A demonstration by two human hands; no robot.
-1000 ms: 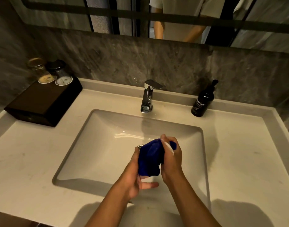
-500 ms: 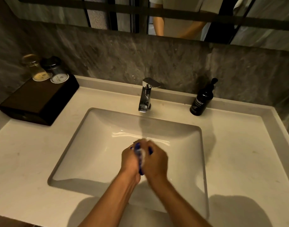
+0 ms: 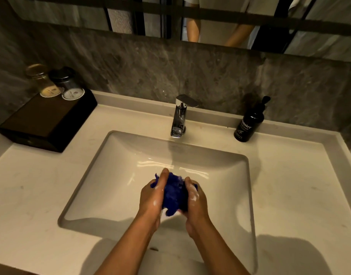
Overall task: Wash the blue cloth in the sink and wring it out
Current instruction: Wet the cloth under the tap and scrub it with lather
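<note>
Both hands are pressed in on the blue cloth [image 3: 173, 193] from its two sides. My left hand [image 3: 152, 197] cups one side with the thumb up on top, and my right hand [image 3: 194, 199] squeezes the other side. White soap spots sit on both hands. The cloth is a bunched ball between them, over the middle of the sink [image 3: 103, 175], a little toward the front edge. No part of it seems to touch the bowl.

This looks like the rubbing part of the wash. To do it well, keep the ball low over the bowl so drips fall inside. Rub the folds against each other, turn the ball, then open it so the hidden parts get soap too. Rinse it under the tap [image 3: 180, 116] before twisting. I cannot tell if water is running now.

Half a second ago the hands were shut tight together and only thin bits of blue showed. Now they are a little apart and much more blue shows. A second ago the cloth hung longer, with the left fingers spread under it.
</note>
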